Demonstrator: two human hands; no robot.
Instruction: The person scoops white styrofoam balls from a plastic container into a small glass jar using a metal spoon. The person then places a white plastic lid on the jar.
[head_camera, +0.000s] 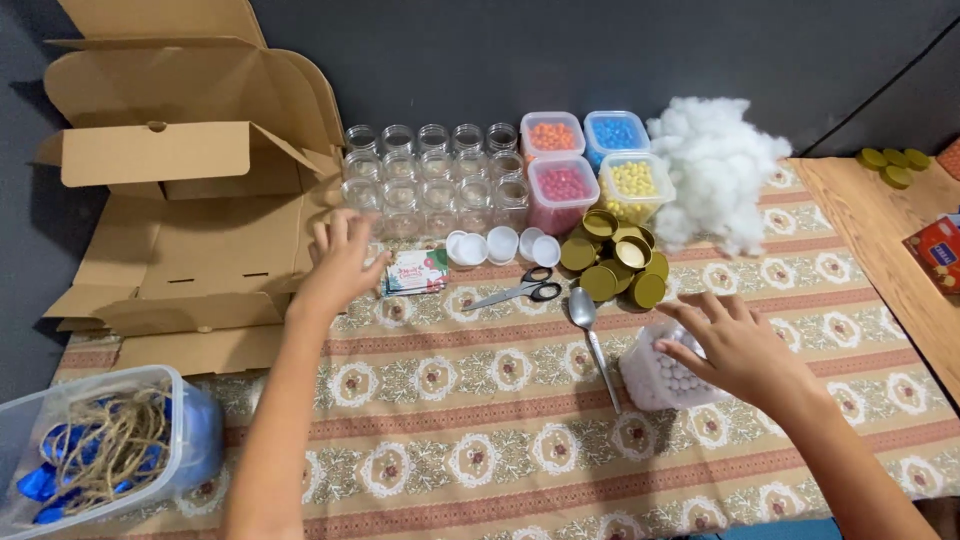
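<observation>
- A patterned beige and red tablecloth (520, 450) is spread over the table, with a flat brown cardboard box (190, 200) opened out at its far left
- A heap of white fluffy stuffing (715, 170) is piled at the far right, beside four lidded plastic tubs of coloured beads (590, 165)
- Rows of small clear glass jars (435, 175) are lined up against the back wall
- The right hand (735, 345) is laid open, fingers spread, on a clear lidded tub of white beads (660, 375), which lies under the palm and is touched, not grasped
- The left hand (340, 262) is held open and empty, its fingertips just beside the nearest jar
- Gold metal lids (615, 260), black-handled scissors (520, 290) and a steel spoon (592, 335) are seen between the hands
</observation>
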